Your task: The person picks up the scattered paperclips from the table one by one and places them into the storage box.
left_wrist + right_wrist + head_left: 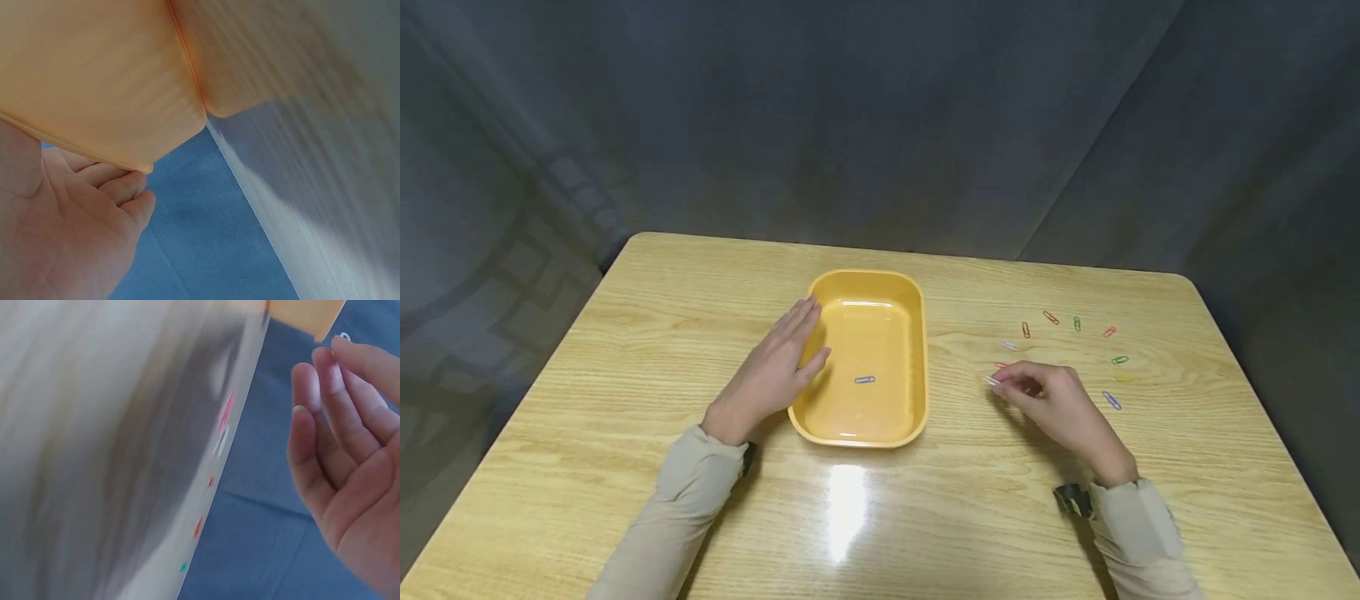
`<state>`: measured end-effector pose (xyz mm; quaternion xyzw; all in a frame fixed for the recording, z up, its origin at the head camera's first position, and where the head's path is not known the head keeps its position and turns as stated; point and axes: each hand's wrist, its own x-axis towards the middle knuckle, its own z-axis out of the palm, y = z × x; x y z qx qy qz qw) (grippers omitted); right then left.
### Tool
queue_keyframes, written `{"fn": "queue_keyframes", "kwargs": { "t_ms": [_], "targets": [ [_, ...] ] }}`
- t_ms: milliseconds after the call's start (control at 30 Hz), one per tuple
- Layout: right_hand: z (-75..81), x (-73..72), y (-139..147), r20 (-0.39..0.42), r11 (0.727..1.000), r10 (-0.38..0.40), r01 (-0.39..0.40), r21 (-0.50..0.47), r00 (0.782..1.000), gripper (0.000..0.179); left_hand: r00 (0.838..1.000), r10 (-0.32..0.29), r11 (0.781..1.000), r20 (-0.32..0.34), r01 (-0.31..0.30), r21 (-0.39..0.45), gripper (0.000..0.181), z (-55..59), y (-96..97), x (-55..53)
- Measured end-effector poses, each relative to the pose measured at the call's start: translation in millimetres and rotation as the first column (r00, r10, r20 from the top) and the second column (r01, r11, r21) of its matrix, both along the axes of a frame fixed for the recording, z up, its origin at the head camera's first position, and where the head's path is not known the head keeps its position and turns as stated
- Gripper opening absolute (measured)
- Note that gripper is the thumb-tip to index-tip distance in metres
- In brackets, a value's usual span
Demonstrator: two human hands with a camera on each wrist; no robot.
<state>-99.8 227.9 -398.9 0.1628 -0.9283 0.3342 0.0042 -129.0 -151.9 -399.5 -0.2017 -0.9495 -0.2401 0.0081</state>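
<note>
Between thumb and fingertip my right hand (1056, 408) pinches a white paper clip (992, 381), just right of the yellow tray (925, 375). In the right wrist view the clip's rounded end (345, 337) pokes out past the thumb. My left hand (771, 367) rests on the tray's left rim with its fingers extended, the thumb reaching over the inside. In the left wrist view the palm and fingers show beside the rim (94, 153). One blue paper clip (865, 380) lies on the tray's floor.
Several loose paper clips lie on the wooden table (1000, 517) at the right: a white one (1010, 345), a dark red one (1026, 330), a green one (1077, 323), a yellow one (1123, 378) and a blue one (1112, 401) among them. A grey curtain (880, 125) hangs behind the table.
</note>
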Motion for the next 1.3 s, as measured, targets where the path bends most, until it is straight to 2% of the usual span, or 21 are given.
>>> {"fn": "queue_keyframes", "kwargs": {
  "t_ms": [433, 800, 1067, 1300],
  "targets": [
    [17.4, -8.8, -36.3, -0.092, 0.994, 0.062, -0.069, -0.080, 0.994, 0.009, 1.000, 0.000, 1.000, -0.004, 0.000, -0.002, 0.068, -0.3, 0.4, 0.3],
    [27.1, -14.9, -65.3, -0.049, 0.981, 0.131, -0.136, -0.135, 0.990, 0.011, 1.000, 0.001, 1.000, -0.007, -0.001, 0.003, 0.068, -0.5, -0.1, 0.0],
    [27.3, -16.5, -82.2, -0.067, 0.970, 0.190, -0.198, -0.140, 0.979, 0.011, 1.000, -0.002, 1.000, -0.013, 0.002, -0.002, 0.068, -0.7, -0.2, -0.3],
    [27.4, -15.3, -99.3, -0.063, 0.966, 0.213, -0.220, -0.132, 0.975, 0.009, 1.000, -0.002, 1.000, -0.018, 0.002, 0.002, 0.068, -0.9, -0.2, 0.2]
  ]
}}
